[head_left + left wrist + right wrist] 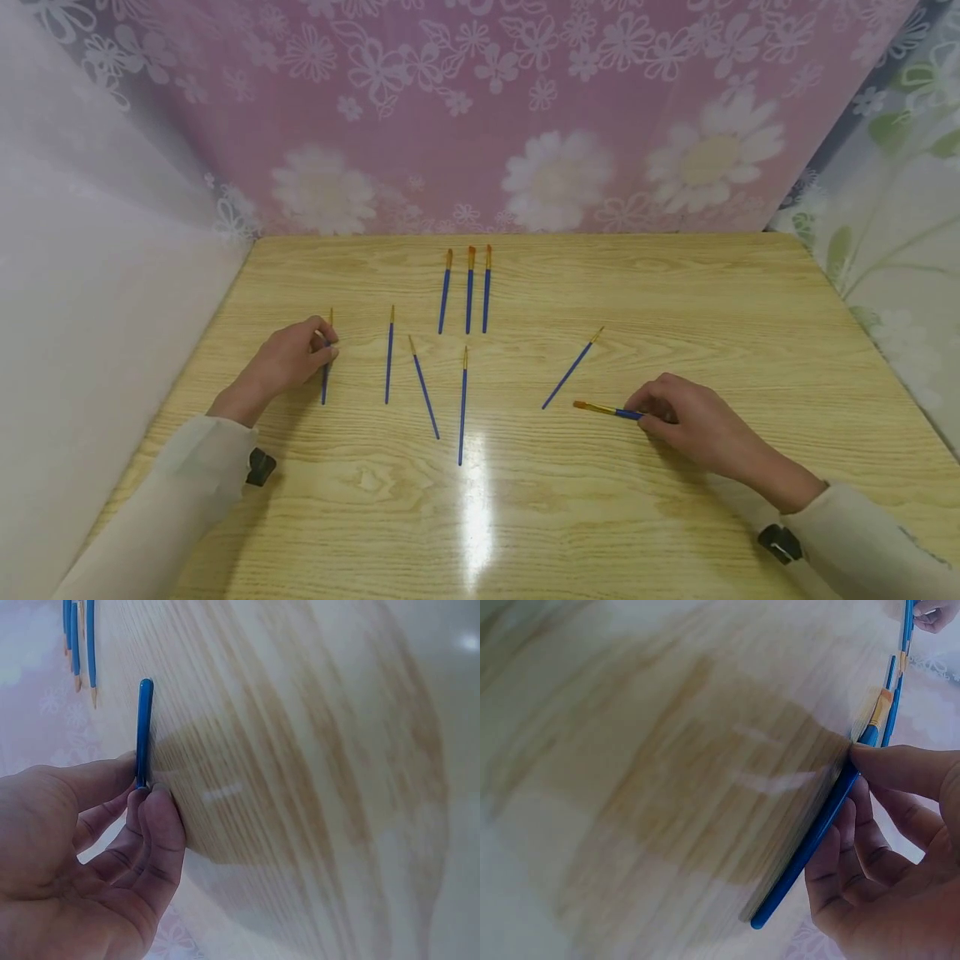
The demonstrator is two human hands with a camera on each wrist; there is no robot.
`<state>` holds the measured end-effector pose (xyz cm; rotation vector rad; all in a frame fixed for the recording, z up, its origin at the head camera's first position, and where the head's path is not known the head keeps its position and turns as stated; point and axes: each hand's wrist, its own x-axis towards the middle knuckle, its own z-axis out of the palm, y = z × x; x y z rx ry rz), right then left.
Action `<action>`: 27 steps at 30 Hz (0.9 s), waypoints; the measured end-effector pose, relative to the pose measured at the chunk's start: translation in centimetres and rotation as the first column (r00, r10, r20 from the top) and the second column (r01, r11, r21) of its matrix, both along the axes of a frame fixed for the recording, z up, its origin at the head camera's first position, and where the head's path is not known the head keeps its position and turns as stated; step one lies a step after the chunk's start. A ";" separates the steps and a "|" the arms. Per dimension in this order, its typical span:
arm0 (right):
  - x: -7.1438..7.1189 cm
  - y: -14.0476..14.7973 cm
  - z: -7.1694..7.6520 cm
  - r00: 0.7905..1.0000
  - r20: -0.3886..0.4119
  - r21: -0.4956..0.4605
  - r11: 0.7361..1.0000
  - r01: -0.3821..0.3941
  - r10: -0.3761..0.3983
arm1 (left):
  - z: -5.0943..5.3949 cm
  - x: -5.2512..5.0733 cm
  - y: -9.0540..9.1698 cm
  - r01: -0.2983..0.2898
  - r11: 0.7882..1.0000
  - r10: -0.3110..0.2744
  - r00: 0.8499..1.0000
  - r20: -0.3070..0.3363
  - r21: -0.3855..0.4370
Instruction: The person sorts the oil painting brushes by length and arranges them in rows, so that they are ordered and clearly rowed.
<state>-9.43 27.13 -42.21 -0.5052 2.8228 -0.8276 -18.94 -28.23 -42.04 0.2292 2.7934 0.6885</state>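
At the table's left, the left hand point(288, 357) pinches a thin blue paintbrush point(325, 385) that stands roughly parallel to its neighbour; in the left wrist view thumb and fingertips of the hand point(112, 840) meet on the blue handle point(144, 724). On the right, the right hand point(697, 421) grips a flat-tipped brush point(600, 407) by its blue handle, bristles pointing left. The right wrist view shows the thumb and fingers of this hand point(900, 847) on the handle point(802, 851), which lies close to the tabletop.
Three wider brushes point(469, 300) lie side by side at the table's back. Thin brushes lie mid-table: one upright in view point(389, 362), one slanted point(425, 392), one nearer the front point(462, 417). Another slanted brush point(572, 369) lies left of the right hand. A flowered pink curtain point(450, 125) hangs behind.
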 end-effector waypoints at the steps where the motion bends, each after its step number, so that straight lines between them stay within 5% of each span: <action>1: 0.0 0.0 0.0 1.000 -0.003 0.000 1.000 -0.003 0.003 | 0.0 0.0 0.0 0.001 1.000 -0.001 1.000 0.000 0.001; 9: -0.6 -0.2 0.2 1.000 -0.002 -0.035 0.999 -0.019 0.019 | 0.1 0.0 0.1 0.000 1.000 0.000 1.000 -0.007 0.005; 16: -2.7 -1.1 1.3 0.987 0.160 -0.160 0.987 0.019 0.007 | 0.0 0.0 0.0 0.001 1.000 -0.001 1.000 -0.003 0.005; 22: -4.8 -2.6 1.6 0.960 0.278 -0.296 0.949 0.112 -0.026 | 0.0 0.0 0.1 0.000 1.000 0.000 1.000 0.011 0.007; 27: -6.8 -4.7 1.4 0.958 0.285 -0.377 0.913 0.153 -0.042 | 0.1 0.0 0.1 -0.003 1.000 0.003 1.000 0.020 0.001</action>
